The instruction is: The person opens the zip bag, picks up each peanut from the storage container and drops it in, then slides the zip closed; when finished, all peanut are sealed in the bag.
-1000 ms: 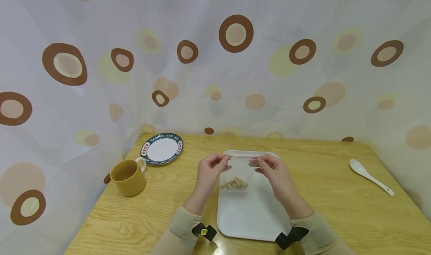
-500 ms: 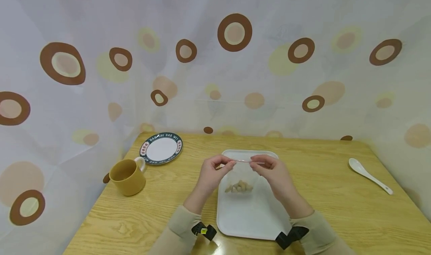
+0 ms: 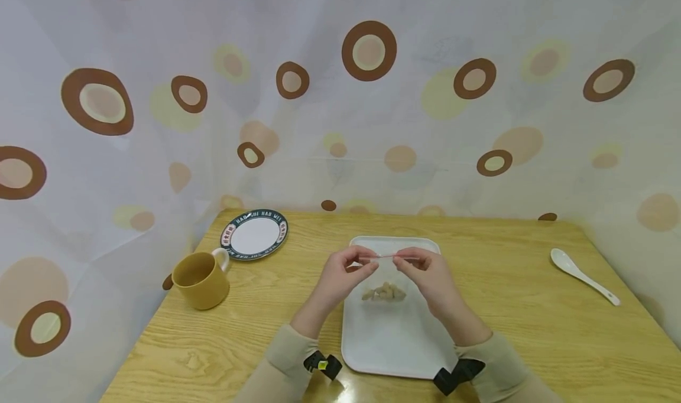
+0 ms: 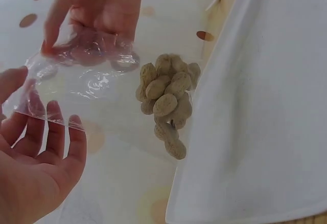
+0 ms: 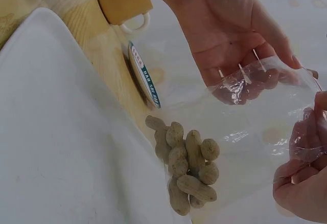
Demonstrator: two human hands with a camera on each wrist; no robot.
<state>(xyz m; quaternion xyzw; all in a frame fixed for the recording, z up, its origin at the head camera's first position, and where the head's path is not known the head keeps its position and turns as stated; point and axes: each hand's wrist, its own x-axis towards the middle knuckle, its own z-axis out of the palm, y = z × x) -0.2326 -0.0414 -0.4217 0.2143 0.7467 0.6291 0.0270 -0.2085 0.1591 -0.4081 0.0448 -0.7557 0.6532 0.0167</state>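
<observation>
A clear plastic zip bag (image 4: 97, 83) with a thin red strip along its top edge hangs above the white tray (image 3: 399, 344). Several unshelled peanuts (image 4: 166, 93) lie bunched at the bottom of the bag. My left hand (image 3: 343, 273) pinches the top edge on one side, thumb and fingers to the film. On the other side my right hand (image 3: 430, 276) pinches the same edge. Only a short stretch of red strip shows between the hands. In the right wrist view the peanuts (image 5: 189, 168) show through the film; whether the bag's mouth is sealed I cannot tell.
A yellow mug (image 3: 201, 282) with a white handle stands at the left. Behind it lies a white plate (image 3: 255, 236) with a dark green lettered rim. A white spoon (image 3: 582, 278) lies at the right of the wooden table (image 3: 521, 308). Patterned curtains rise behind.
My hands have drawn closer along the bag's top edge, mostly by the left hand shifting right. The bag and its peanuts have swung slightly right.
</observation>
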